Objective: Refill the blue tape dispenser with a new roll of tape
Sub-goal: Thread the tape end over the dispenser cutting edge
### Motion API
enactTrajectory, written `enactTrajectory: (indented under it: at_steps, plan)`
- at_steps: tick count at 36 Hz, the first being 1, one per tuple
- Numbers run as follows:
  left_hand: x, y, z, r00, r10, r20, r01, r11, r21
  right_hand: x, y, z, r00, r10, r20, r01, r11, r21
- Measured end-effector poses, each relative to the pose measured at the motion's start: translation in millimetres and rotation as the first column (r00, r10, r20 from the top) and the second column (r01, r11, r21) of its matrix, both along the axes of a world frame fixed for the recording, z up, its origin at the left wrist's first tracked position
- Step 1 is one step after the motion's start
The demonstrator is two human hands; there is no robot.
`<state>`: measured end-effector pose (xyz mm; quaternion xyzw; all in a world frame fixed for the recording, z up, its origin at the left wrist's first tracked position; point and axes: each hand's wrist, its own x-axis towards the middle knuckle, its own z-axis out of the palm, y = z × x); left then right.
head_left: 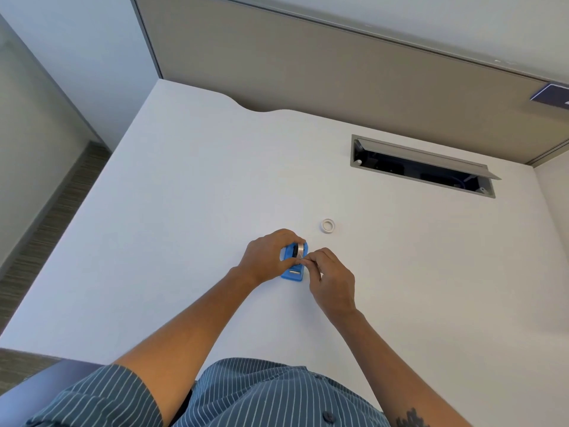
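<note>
We are gripping the blue dispenser (pixel 292 268) on the white desk (pixel 184 211) with our left hand (pixel 267 257), roll of tape (pixel 300 249) sitting in it. Our right hand (pixel 331 277) is pinching the tape end just right of the dispenser. An empty ring (pixel 328 225) is lying beyond the dispenser, apart.

Blue tape dispenser (pixel 294 271) lying on white desk (pixel 184 211), cutter end pointing toward person, far end partly hidden. Tape roll (pixel 300 249) sitting upright in dispenser's cradle, edge-on, glossy. Small white ring (pixel 328 225), resembling bare tape core, lying flat on desk beyond dispenser, to its right, near but apart.
</note>
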<state>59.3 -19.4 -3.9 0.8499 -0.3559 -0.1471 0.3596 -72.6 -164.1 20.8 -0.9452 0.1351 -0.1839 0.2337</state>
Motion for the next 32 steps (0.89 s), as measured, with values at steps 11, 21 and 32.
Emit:
enactTrajectory:
  at_steps: [11, 21, 32]
  plan:
    - [-0.7, -0.3, 1.1, 1.0, 0.01, -0.029, -0.009, 1.0, 0.011, -2.5, 3.2, -0.9, 1.0, 0.0, 0.026, 0.001, 1.0, -0.017]
    - [1.2, 1.1, 1.2, 0.998, -0.035, -0.048, 0.037, 0.998, 0.044, -11.6, 10.5, -13.3, 0.999, 0.045, 0.016, -0.045, 0.999, -0.029]
    - [6.8, 5.1, 8.2, 0.992, -0.12, -0.033, 0.123, 0.982, 0.143, -13.7, 15.5, -17.1, 1.0, 0.029, 0.004, -0.029, 0.998, -0.049]
